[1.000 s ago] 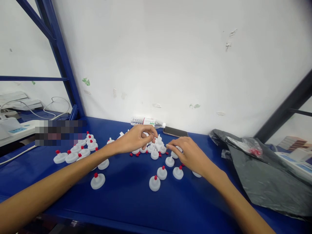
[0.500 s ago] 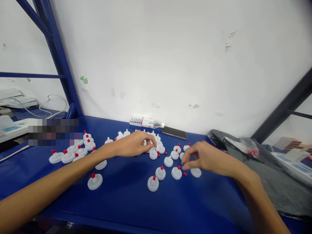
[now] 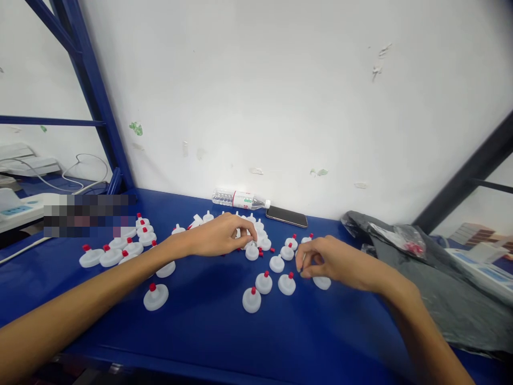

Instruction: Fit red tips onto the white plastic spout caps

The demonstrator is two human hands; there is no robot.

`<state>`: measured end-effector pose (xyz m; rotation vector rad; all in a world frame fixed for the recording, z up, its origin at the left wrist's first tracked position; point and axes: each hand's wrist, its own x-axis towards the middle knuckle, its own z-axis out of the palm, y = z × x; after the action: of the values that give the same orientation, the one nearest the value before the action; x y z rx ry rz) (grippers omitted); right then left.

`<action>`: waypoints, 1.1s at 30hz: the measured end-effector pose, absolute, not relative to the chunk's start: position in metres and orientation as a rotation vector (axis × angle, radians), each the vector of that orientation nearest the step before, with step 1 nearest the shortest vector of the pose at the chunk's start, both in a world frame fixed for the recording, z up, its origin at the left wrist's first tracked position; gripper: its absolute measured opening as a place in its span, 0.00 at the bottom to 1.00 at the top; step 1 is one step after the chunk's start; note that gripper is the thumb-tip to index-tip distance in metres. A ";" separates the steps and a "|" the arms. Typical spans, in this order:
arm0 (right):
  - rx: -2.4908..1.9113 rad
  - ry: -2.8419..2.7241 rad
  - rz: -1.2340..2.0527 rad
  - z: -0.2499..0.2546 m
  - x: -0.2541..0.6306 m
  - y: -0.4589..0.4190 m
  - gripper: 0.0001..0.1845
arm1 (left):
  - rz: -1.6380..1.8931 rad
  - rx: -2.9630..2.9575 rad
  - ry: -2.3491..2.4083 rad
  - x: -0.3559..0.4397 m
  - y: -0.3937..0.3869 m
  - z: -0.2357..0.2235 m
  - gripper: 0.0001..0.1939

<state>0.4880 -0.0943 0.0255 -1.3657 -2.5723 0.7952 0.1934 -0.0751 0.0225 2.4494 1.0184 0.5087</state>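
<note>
On your bench (image 3: 208, 337): white caps (image 3: 276, 264), clustered centrally, others ranged either side.
Left hand (image 3: 222, 234): fingers curled over one cap (image 3: 251, 254); grip unclear.
Right hand (image 3: 328, 256): fingers bunched; hold cannot be told.
Handling: likely light, stiff, slick; pinch the rim.

Can make out no words or numbers, just tiny blurred print (image 3: 248, 201) on the label (image 3: 239, 199) of 1 clear bottle (image 3: 222, 197).

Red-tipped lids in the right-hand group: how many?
6 visible: front lid, second lid behind-right of it, third lid left of the right hand; farther back, near lid, middle lid, far lid. The hand may hide more.
</note>
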 end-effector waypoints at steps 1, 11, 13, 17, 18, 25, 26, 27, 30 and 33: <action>-1.331 -2.550 0.757 0.026 0.488 -0.094 0.04 | 0.506 2.451 1.018 0.193 -0.076 0.023 0.15; -1.078 -2.255 0.769 0.022 0.456 -0.096 0.08 | 0.521 2.409 1.002 0.192 -0.073 0.022 0.14; -1.066 -2.234 0.771 0.019 0.454 -0.095 0.08 | 0.536 2.412 1.003 0.192 -0.073 0.022 0.14; -1.040 -2.208 0.814 0.014 0.453 -0.092 0.07 | 0.542 2.429 1.015 0.192 -0.073 0.021 0.14; -1.042 -2.212 0.821 0.013 0.453 -0.092 0.07 | 0.534 2.430 1.020 0.192 -0.072 0.021 0.14; -1.091 -2.263 0.825 0.011 0.455 -0.092 0.03 | 0.501 2.439 1.038 0.192 -0.074 0.022 0.14; -1.100 -2.269 0.823 0.011 0.456 -0.092 0.02 | 0.495 2.432 1.038 0.192 -0.074 0.022 0.14; -1.113 -2.276 0.817 0.011 0.457 -0.091 0.02 | 0.490 2.425 1.036 0.191 -0.074 0.022 0.14; -1.130 -2.295 0.802 0.012 0.458 -0.091 0.01 | 0.488 2.419 1.023 0.191 -0.073 0.020 0.14; -1.118 -2.277 0.780 0.015 0.458 -0.093 0.02 | 0.492 2.437 1.029 0.191 -0.072 0.020 0.14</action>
<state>0.4579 -0.0928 0.0152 -1.1177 -2.2765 0.7804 0.1907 -0.0718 0.0195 2.4368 1.0294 0.4918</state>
